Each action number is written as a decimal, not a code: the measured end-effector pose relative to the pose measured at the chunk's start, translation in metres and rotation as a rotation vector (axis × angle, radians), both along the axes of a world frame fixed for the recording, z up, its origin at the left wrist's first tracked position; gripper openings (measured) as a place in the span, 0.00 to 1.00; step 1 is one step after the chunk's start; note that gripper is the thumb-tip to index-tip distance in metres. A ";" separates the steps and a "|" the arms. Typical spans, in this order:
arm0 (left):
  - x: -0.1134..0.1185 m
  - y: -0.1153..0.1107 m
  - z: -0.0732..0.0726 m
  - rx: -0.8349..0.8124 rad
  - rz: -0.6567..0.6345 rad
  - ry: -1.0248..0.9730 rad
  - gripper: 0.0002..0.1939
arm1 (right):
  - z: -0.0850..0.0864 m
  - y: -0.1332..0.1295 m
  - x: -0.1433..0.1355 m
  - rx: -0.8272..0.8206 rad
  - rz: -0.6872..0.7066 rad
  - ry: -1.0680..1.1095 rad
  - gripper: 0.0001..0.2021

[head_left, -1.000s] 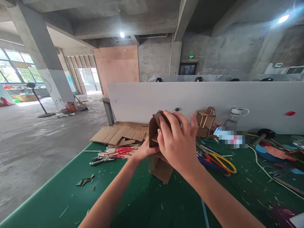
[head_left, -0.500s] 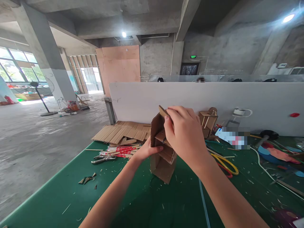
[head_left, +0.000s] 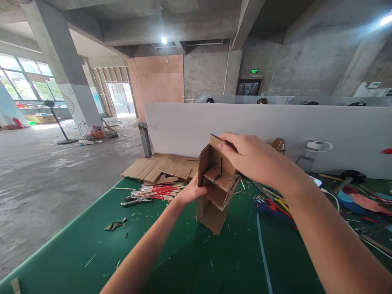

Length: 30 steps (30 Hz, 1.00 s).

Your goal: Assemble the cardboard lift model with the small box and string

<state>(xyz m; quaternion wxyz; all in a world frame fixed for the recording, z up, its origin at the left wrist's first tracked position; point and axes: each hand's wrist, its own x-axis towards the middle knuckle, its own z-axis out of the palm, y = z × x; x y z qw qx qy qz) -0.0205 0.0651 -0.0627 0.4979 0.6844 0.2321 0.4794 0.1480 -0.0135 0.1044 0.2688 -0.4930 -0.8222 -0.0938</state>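
Right hand (head_left: 254, 159) shifted onto top flap, both hands gripping cardboard model (head_left: 216, 183), 2 empty shelves

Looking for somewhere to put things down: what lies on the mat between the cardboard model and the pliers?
In the head view, only bare green mat with small scraps lies between the cardboard model and the pliers, crossed by the left hand.

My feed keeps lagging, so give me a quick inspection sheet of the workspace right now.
Surface: green table mat, strewn with small scraps.
Job's things: brown cardboard shelf model, upright on the mat.
Clutter: flat cardboard sheets, metal pliers, bundle of sticks with red print.
Grippers: left hand grips the model's side; right hand holds its top, fingers on the top edge.
Cables: white cable.
Surroundings: white partition board, standing fan.
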 end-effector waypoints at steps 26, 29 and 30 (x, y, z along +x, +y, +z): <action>0.000 0.000 0.000 0.014 0.033 0.037 0.33 | 0.003 -0.006 -0.004 0.295 -0.108 -0.332 0.15; 0.000 0.000 0.000 0.000 0.034 0.042 0.32 | -0.006 -0.008 -0.002 0.415 -0.097 -0.396 0.18; 0.000 0.001 0.000 -0.002 0.035 0.039 0.31 | -0.008 -0.009 -0.001 0.449 -0.094 -0.418 0.21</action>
